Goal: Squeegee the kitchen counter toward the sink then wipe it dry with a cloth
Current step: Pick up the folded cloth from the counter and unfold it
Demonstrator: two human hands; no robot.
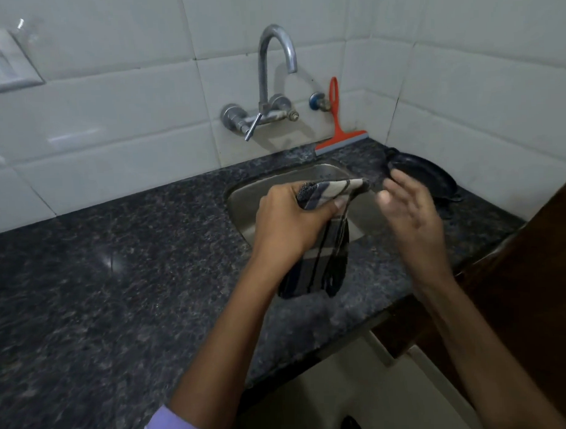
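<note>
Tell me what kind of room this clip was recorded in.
Most likely a small home kitchen: a steel sink set in a dark granite counter, a wall tap on white tiles, and a black pan beside the sink.

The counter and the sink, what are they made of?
The counter looks like polished stone, probably granite: dark, speckled, with a glossy glint. The sink looks like brushed steel: grey and dully shiny. The cloth in the left hand seems woven fabric, striped and drooping softly.
</note>
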